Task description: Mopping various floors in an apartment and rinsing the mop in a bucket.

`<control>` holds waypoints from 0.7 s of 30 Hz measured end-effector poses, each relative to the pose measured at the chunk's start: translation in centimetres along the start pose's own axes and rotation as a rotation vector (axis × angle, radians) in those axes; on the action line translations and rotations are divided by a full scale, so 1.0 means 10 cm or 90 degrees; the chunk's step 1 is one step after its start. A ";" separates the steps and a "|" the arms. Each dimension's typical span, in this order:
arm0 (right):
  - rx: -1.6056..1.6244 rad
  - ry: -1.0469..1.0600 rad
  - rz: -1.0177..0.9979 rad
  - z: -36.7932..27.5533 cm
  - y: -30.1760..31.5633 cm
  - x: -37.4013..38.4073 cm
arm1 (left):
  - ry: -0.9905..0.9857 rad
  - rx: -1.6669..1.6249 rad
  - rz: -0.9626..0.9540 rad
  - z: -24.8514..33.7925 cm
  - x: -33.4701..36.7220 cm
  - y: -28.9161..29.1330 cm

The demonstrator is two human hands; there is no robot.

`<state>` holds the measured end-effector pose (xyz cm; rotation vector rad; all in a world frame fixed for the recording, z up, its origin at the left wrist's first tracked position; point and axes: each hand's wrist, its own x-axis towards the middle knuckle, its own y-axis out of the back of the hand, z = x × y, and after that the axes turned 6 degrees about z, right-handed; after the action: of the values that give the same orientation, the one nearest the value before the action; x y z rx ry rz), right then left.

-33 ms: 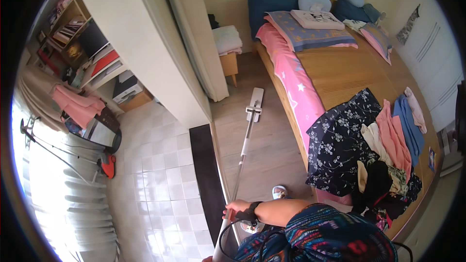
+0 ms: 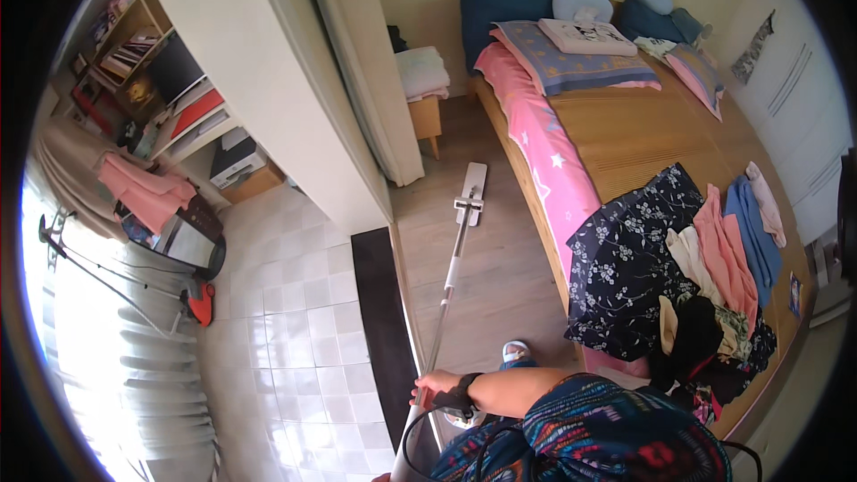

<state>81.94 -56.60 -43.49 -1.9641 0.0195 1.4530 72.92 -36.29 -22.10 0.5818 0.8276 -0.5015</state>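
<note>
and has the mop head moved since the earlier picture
No, not that I can see: the mop head sits at the same spot relative to the bed's wooden side; the whole view just shifted slightly.

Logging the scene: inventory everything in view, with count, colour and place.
Flat-headed metal mop: 1, silver and white, head on wooden floor
Low wooden bed: 1, brown, right
Star-patterned fabric sheet: 1, pink, bed's left side
Fabric pillows: at least 2, dark teal, bed's far end
Rounded fabric cushions: 2, light blue, same end
Loose fabric clothes: several, mixed colours, bed's near end
Wooden bedside cabinet: 1, light brown, beyond mop
Sheer fabric curtain: 1, white, far left
Rounded device: 1, orange-red and black, by curtain, type unclear
Square tiles: many, pale grey, left of centre
Sandals: 2, mostly white, lower centre
Left grip: 1, barely visible, lower edge, hold unclear
Right grip: 1, closed around mop
</note>
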 end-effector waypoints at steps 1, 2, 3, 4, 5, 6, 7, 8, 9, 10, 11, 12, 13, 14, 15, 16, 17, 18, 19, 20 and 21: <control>0.017 -0.007 0.008 0.03 -0.06 0.04 | 0.050 -0.091 0.005 -0.01 -0.04 0.01; 0.014 -0.007 0.003 0.00 -0.07 0.07 | 0.049 -0.092 0.011 -0.35 0.14 -0.04; -0.004 -0.023 -0.003 -0.08 -0.08 0.07 | -0.033 -0.080 0.102 -0.77 0.44 -0.15; -0.021 -0.038 -0.008 -0.19 -0.09 0.08 | -0.115 -0.065 0.192 -1.25 0.71 -0.19; -0.005 -0.050 0.022 -0.33 -0.09 0.02 | -0.200 -0.049 -0.004 -0.66 0.58 0.01; -0.102 0.000 -0.026 -0.49 0.00 0.08 | -0.203 -0.052 -0.010 -0.34 0.73 0.07; -0.059 0.007 0.001 -0.62 -0.03 0.04 | -0.014 -0.085 -0.019 -0.09 0.81 0.09; -0.011 0.017 0.030 -0.81 -0.05 -0.02 | 0.173 -0.114 -0.033 0.04 0.92 0.09; -0.121 0.064 -0.024 -1.05 -0.02 -0.09 | 0.172 -0.163 -0.069 -0.06 1.16 0.10; -0.129 0.076 -0.005 -1.28 0.02 -0.07 | 0.044 -0.149 -0.082 0.07 1.32 0.09; -0.138 0.116 -0.024 -1.50 0.15 0.02 | 0.101 -0.248 -0.108 0.22 1.43 0.04; -0.145 0.158 -0.040 -1.75 0.34 0.17 | 0.158 -0.344 -0.137 0.73 1.48 -0.03; -0.119 0.223 -0.073 -1.97 0.58 0.36 | 0.161 -0.339 -0.141 1.04 1.60 -0.11; -0.093 0.288 -0.104 -2.15 0.81 0.54 | 0.113 -0.324 -0.156 1.30 1.72 -0.20; 0.035 0.238 -0.107 -2.34 0.78 0.54 | 0.075 -0.321 -0.156 1.52 1.85 -0.22; 0.161 0.192 -0.103 -2.65 0.70 0.43 | 0.062 -0.285 -0.179 1.80 1.98 -0.21; 0.191 0.228 -0.046 -2.90 0.68 0.41 | 0.033 -0.261 -0.184 1.93 2.22 -0.21; 0.221 0.261 0.014 -3.12 0.71 0.43 | 0.019 -0.290 -0.176 2.17 2.39 -0.26; 0.131 0.329 -0.012 -3.36 0.90 0.46 | 0.013 -0.226 -0.168 2.51 2.50 -0.29; 0.038 0.392 -0.042 -3.59 1.06 0.49 | 0.010 -0.194 -0.163 2.71 2.65 -0.32; 0.033 0.373 -0.016 -3.75 1.01 0.42 | 0.002 -0.161 -0.175 2.70 2.90 -0.32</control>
<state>110.99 -82.46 -46.90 -2.2666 0.2877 0.8078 102.09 -61.57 -31.43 0.2361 0.9633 -0.6345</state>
